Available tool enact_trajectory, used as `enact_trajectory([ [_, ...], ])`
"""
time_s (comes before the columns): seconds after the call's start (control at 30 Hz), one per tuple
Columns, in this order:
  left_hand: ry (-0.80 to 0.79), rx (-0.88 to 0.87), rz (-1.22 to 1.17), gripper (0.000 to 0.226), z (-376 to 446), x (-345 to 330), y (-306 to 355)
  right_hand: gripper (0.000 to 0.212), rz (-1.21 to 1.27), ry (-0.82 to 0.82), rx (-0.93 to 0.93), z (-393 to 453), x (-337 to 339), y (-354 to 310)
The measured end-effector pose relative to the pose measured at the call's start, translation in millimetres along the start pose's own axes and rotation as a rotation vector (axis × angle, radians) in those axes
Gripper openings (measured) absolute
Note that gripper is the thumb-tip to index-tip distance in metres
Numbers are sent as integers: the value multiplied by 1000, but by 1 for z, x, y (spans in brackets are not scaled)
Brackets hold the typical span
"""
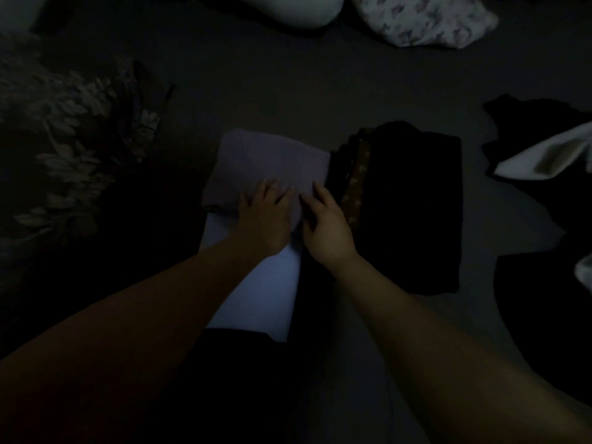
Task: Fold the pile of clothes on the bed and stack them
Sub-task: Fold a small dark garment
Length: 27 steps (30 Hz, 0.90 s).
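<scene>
The room is very dark. A pale lilac garment (272,161) lies folded on the bed in front of me, with a lighter part (272,283) running back toward me. My left hand (266,216) lies flat on its near edge, fingers spread. Beside it, my right hand (326,222) presses the same cloth with its fingers stretched forward. Directly to the right stands a stack of folded dark clothes (410,203), with a brown patterned piece (355,184) showing along its left side.
Unfolded dark garments (538,129) and a white piece (551,158) lie at the right. A leaf-patterned blanket (64,149) covers the left. A white pillow (288,8) and a flowered pillow (426,17) sit at the far edge of the grey sheet (288,78).
</scene>
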<state>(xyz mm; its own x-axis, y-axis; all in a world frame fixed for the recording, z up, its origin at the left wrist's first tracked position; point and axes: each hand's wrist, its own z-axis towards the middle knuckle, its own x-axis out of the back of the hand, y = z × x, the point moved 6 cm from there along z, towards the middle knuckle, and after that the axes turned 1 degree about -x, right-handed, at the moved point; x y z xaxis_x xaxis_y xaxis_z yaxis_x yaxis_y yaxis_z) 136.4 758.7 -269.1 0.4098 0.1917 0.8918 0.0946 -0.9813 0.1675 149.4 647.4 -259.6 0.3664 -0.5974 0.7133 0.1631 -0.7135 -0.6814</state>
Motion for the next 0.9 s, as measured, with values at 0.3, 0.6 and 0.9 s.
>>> enact_trajectory([
  [0.3,252,37,-334,44,-65,-6,109,32,106,182,-202,-150,108,101],
  [0.6,-100,-131,-297,60,-107,-80,287,37,-197,258,-788,-304,273,335],
  [0.9,-152,-125,-231,63,-113,-140,447,62,-248,129,-946,-373,372,451],
])
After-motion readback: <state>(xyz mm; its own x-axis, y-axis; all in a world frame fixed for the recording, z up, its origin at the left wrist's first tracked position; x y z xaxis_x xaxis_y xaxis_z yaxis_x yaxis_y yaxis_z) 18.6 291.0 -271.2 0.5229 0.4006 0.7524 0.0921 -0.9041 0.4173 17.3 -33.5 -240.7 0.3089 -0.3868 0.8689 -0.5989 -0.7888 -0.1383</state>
